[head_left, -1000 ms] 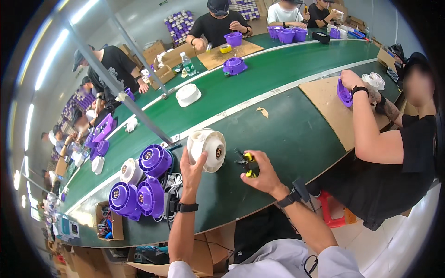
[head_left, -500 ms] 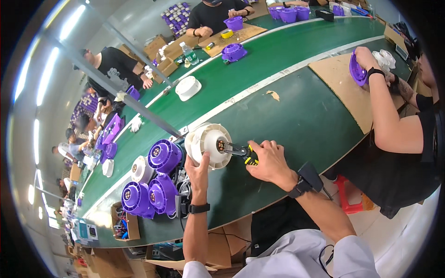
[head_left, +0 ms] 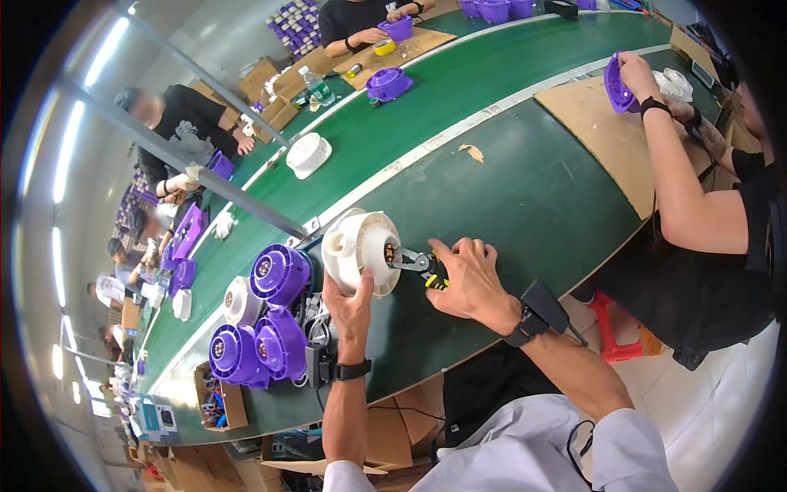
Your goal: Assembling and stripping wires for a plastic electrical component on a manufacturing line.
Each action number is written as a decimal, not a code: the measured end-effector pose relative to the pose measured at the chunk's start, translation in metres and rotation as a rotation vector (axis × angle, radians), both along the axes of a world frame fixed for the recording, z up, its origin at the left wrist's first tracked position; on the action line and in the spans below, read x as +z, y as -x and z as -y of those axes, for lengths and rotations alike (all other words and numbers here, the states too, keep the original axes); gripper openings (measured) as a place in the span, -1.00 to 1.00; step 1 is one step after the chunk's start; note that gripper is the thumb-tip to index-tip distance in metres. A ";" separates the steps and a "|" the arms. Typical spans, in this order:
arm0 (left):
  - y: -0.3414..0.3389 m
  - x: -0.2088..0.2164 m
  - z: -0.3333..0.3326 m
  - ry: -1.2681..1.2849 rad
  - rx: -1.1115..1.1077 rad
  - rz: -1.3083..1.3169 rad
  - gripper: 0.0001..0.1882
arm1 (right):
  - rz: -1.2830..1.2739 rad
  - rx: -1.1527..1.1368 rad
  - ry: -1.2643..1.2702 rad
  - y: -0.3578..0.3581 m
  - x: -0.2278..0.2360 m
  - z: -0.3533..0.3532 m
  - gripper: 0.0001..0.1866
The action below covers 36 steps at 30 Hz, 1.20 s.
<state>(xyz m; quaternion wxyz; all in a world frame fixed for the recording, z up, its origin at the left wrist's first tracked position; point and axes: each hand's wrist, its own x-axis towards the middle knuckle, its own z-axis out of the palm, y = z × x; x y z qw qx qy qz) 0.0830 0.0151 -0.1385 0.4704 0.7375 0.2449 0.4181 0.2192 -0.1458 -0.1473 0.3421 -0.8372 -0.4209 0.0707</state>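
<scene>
Moved since the first earlier frame: the pliers (head_left: 425,266), then held apart from the white housing (head_left: 359,256), now have their jaws at its centre; my view has also shifted slightly.

Item, right hand (head_left: 474,280): from my remote seat I see it partly closed round the pliers, fingers bent over the black-and-yellow handles; its palm side is hidden from me.

Item, pliers: metal jaws parted, at the housing's copper-coloured core; I cannot tell whether they grip it.

Item, left hand (head_left: 351,312): half open, supporting the white housing, thumb against its front; most fingers are hidden behind.

Item, white housing: round, flanged, held over the near side of the green workbench (head_left: 500,225), tilted so its core faces the pliers.

Items left of the left hand: three purple housings (head_left: 280,273), clustered with a second white housing (head_left: 243,300); white cables (head_left: 314,321) just beside them; an open cardboard box (head_left: 235,403) of tools nearer me.

Item, far right: a cardboard sheet (head_left: 586,135), with a co-worker's hand (head_left: 638,78) on a purple part (head_left: 616,84) above it.
</scene>
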 end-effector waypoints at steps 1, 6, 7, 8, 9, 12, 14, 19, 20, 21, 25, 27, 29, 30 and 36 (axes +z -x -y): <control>-0.001 0.000 0.000 0.009 0.000 0.013 -0.42 | 0.025 -0.005 -0.025 -0.001 -0.001 0.001 -0.24; 0.000 0.002 0.000 0.000 0.000 0.000 -0.42 | 0.033 -0.011 -0.041 0.002 -0.002 0.004 -0.22; 0.000 0.004 0.001 0.004 0.001 0.001 -0.42 | 0.033 -0.010 -0.041 0.002 0.000 0.005 -0.21; -0.001 0.002 0.001 0.004 -0.001 -0.004 -0.42 | 0.027 -0.011 -0.040 0.001 -0.002 0.005 -0.21; -0.001 0.001 0.001 -0.019 -0.002 -0.025 -0.42 | 0.018 -0.009 -0.036 -0.001 -0.003 0.004 -0.21; 0.000 0.002 0.005 -0.047 -0.001 -0.063 -0.41 | 0.016 -0.008 -0.006 0.000 -0.002 0.003 -0.21; 0.001 0.003 0.008 -0.051 0.003 -0.080 -0.41 | 0.022 -0.008 0.020 0.001 0.001 0.002 -0.21; 0.005 -0.001 0.008 -0.137 -0.030 -0.082 -0.42 | 0.015 0.048 -0.004 -0.005 -0.005 0.002 -0.25; 0.005 -0.001 0.007 -0.134 -0.033 -0.084 -0.42 | 0.012 0.045 0.000 -0.006 -0.007 0.002 -0.25; 0.006 -0.001 0.007 -0.148 -0.031 -0.110 -0.42 | 0.031 0.048 -0.004 -0.007 -0.008 0.001 -0.30; 0.007 -0.006 0.005 -0.151 -0.037 -0.111 -0.39 | 0.056 0.054 -0.006 -0.004 -0.011 -0.006 -0.51; 0.008 -0.007 0.004 -0.158 -0.047 -0.113 -0.38 | 0.062 0.051 0.022 -0.004 -0.012 -0.010 -0.57; 0.010 -0.008 0.000 -0.194 -0.082 -0.137 -0.39 | 0.089 0.042 0.019 -0.003 -0.014 -0.010 -0.66; 0.010 -0.009 -0.001 -0.237 -0.113 -0.151 -0.40 | 0.078 0.038 0.025 -0.004 -0.015 -0.010 -0.66; 0.013 -0.015 -0.001 -0.239 -0.116 -0.123 -0.41 | 0.075 0.094 0.025 -0.008 -0.016 -0.006 -0.65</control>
